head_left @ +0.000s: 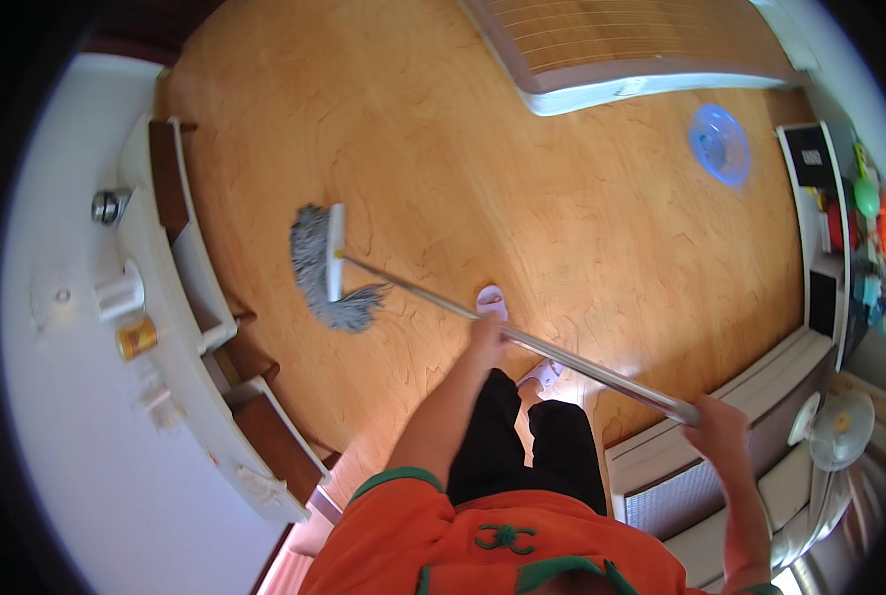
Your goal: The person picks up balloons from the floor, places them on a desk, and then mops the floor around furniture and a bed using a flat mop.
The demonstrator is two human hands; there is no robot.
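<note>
A blue basin (720,146) (translucent and round) sits between a mat-topped bed (651,40) and a white shelf (809,223), a fan (844,430) stands lower right, and a yellow can (136,338) rests on the white worktop (181,349).

Place: a home, no doubt about it, and we're looking down into a lived-in room!
Floor (602,208): wood-look, warm and glossy.
Mattress (602,91): there at the top right, topped with a striped mat (651,40), bedroom style.
Slippers (493,300): a pale house pair, on the feet.
Cabinet (190,367): white, low, along the left, carrying a yellow jar (136,338).
Shelf (808,226): over on the right, colourful odds and ends beside it.
Fan (842,426): white, household type, lower right.
</note>
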